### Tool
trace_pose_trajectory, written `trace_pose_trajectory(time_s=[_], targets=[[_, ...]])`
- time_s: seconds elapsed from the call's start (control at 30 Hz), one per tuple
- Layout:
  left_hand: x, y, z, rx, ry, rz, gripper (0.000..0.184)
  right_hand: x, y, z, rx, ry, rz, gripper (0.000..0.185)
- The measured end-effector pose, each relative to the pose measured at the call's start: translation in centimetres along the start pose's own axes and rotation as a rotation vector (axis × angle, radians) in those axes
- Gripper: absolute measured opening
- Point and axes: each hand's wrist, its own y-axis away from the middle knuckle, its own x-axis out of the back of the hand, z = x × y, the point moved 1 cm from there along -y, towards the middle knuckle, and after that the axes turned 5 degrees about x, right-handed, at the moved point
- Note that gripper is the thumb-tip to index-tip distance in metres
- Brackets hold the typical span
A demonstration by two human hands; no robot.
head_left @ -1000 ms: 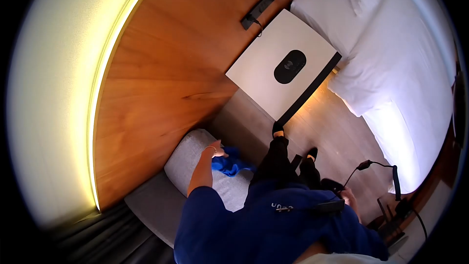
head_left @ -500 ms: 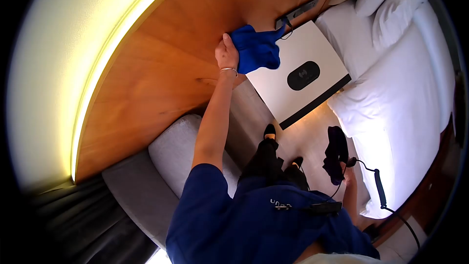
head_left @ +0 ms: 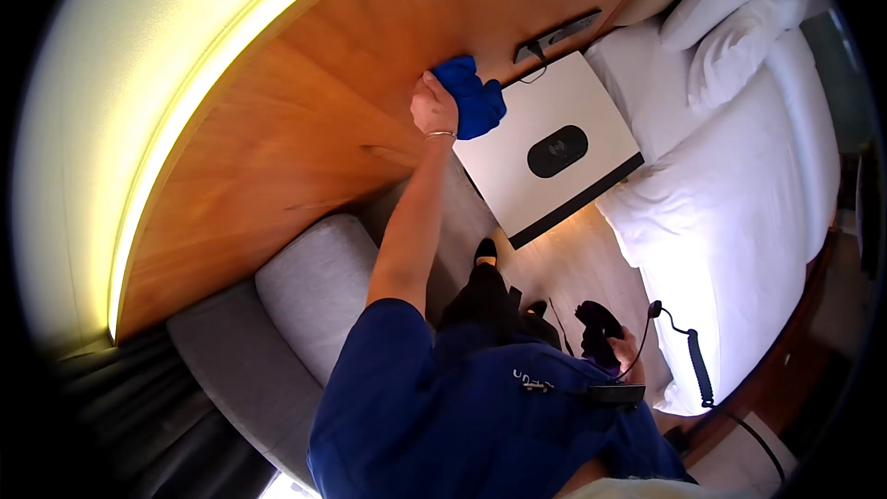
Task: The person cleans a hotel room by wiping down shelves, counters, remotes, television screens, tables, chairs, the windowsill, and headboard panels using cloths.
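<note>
My left hand is closed on a bunched blue cloth, held out near the wooden wall panel, over the left corner of the white bedside table. A black oval charging pad lies in the middle of the tabletop. Low at my right side, my right hand is closed on a dark, crumpled cloth-like item. Part of my right hand is hidden behind that item and my clothing.
Beyond the table is a bed with white bedding and pillows. A grey sofa stands at the lower left. A socket strip with a plugged-in cable is on the wooden panel. A coiled black cable hangs at the right.
My left hand has lifted the blue cloth from the sofa to beside the table, and the cloth now looks more bunched. My right hand rose with the dark item, then came back closer to my body.
</note>
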Motion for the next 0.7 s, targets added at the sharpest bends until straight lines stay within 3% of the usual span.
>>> trace_pose_trajectory(time_s=[0.07, 0.17, 0.27, 0.33, 0.4, 0.47, 0.53, 0.6, 0.7], targets=[[0.1, 0.0, 0.0, 0.016, 0.018, 0.012, 0.046, -0.8, 1.1, -1.0, 0.038, -0.166, -0.004, 0.035], [0.0, 0.0, 0.2, 0.032, 0.02, 0.001, 0.046, 3.5, -1.1, 3.2, 0.042, 0.049, 0.129, 0.035], [-0.8, -0.9, -1.4, 0.032, 0.028, 0.008, 0.044, 7.2, -1.9, 8.5, 0.008, -0.163, 0.143, 0.035], [-2.9, -2.9, -8.4, -0.094, -0.863, -0.415, 0.039, 6.5, -0.9, 8.4, -0.017, -0.18, 0.143, 0.035], [-1.9, -3.0, -13.9, -0.131, -1.011, -0.542, 0.038, 8.5, -0.4, 12.8, 0.013, -0.062, 0.104, 0.039], [1.8, -0.7, -11.9, 0.406, -0.375, -0.21, 0.04, 8.7, -0.5, 14.7, 0.04, 0.062, 0.092, 0.047], [4.0, 1.0, -12.2, 0.399, -0.443, -0.316, 0.041, 8.8, -0.2, 14.9, -0.014, -0.013, 0.154, 0.045], [3.8, 1.5, -10.3, 0.055, -0.219, -0.371, 0.042, 8.7, -0.4, 14.1, -0.025, -0.047, 0.181, 0.044], [3.1, 0.6, -5.0, -0.014, -0.032, -0.279, 0.046, 9.3, -0.3, 14.0, -0.027, -0.067, 0.2, 0.042]])
